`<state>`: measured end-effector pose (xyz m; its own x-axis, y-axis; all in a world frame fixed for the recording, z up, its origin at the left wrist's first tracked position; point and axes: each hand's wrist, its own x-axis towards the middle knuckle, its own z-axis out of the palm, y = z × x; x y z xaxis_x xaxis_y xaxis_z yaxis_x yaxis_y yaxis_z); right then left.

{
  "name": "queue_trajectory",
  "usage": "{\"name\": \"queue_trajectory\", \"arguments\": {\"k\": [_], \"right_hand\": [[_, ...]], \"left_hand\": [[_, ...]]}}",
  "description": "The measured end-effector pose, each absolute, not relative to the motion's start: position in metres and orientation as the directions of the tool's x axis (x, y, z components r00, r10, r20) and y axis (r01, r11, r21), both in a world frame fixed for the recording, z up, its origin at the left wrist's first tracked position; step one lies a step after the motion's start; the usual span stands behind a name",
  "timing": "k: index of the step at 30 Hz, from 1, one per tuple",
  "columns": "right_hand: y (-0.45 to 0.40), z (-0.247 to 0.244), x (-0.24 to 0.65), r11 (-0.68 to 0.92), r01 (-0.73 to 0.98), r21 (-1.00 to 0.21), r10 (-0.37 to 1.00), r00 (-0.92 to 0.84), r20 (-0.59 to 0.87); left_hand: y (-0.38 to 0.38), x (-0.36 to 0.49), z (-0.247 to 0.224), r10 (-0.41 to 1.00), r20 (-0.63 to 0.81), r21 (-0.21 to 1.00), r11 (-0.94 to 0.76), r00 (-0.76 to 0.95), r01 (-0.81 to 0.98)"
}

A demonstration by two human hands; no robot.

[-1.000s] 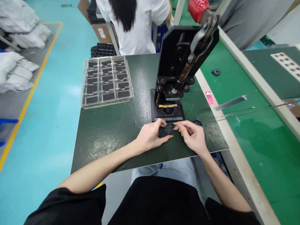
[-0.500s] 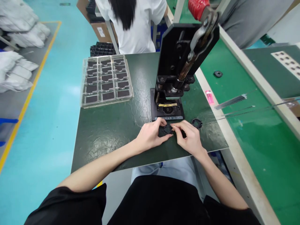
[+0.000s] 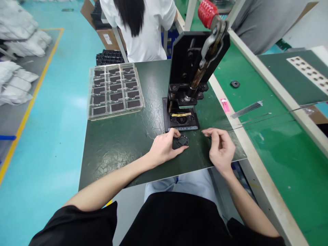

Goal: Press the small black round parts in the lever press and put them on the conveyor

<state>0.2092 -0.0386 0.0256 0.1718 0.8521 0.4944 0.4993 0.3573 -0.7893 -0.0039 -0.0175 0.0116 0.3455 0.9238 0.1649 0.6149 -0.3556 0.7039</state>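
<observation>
My left hand (image 3: 166, 145) rests on the green tabletop with thumb and index finger around a thin black ring-shaped part (image 3: 182, 145), which lies flat between them. To the right, my right hand (image 3: 222, 147) hovers over the table, its fingertips smeared by motion. Its thumb stands apart from the index finger, and I see nothing between them. A dark edge shows just under its fingers, mostly hidden. Directly beyond my left hand stands a black hand press (image 3: 191, 68) with a red grip (image 3: 208, 14). A yellow strip (image 3: 181, 115) lies across its fixture.
A clear compartment tray (image 3: 115, 90) with dark rectangular pieces sits at the left. Thin dark strips (image 3: 247, 109), a pink item (image 3: 225, 105) and a black round part (image 3: 235, 84) are on the right. Ahead, a person in a white shirt (image 3: 146, 37) sits close by.
My right hand has left the ring-shaped part and moved right, over the spot where another black ring lay in view. My left hand stays at its part. The view has shifted slightly.
</observation>
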Motion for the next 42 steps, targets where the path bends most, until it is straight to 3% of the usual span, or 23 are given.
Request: {"name": "queue_trajectory", "arguments": {"k": [4,8,11,15,20,24,30,37,42], "right_hand": [[-0.052,0.028,0.208,0.307,0.616,-0.726,0.924,-0.008,0.383],[-0.049,0.026,0.201,0.417,0.709,-0.569,0.900,-0.234,0.368],[-0.041,0.021,0.198,0.447,0.709,-0.546,0.892,-0.311,0.327],[-0.037,0.021,0.199,0.419,0.651,-0.634,0.907,-0.328,0.263],[-0.021,0.038,0.206,0.383,0.556,-0.738,0.920,-0.303,0.249],[0.018,0.046,0.209,0.441,0.582,-0.683,0.898,-0.277,0.343],[0.053,0.037,0.217,0.459,0.561,-0.689,0.887,-0.343,0.311],[0.045,0.043,0.237,0.395,0.655,-0.644,0.912,-0.199,0.358],[0.050,0.040,0.221,0.470,0.615,-0.634,0.883,-0.320,0.344]], "left_hand": [[-0.015,-0.005,0.014,0.921,0.218,0.758,-0.367,0.322,0.539],[-0.010,-0.003,0.018,0.958,0.205,0.881,-0.271,0.203,0.388],[-0.005,-0.003,0.022,0.979,0.179,0.924,-0.201,0.096,0.326],[0.002,-0.006,0.026,0.993,0.108,0.958,-0.091,-0.048,0.272],[0.007,-0.008,0.026,0.996,0.042,0.983,-0.026,-0.082,0.181],[0.007,-0.007,0.025,0.998,0.051,0.982,-0.044,-0.035,0.184],[0.006,-0.007,0.024,0.998,0.070,0.971,-0.069,0.005,0.231],[0.006,-0.008,0.023,0.997,0.069,0.959,-0.071,0.017,0.275],[0.006,-0.008,0.022,0.996,0.083,0.955,-0.087,0.026,0.285]]}}
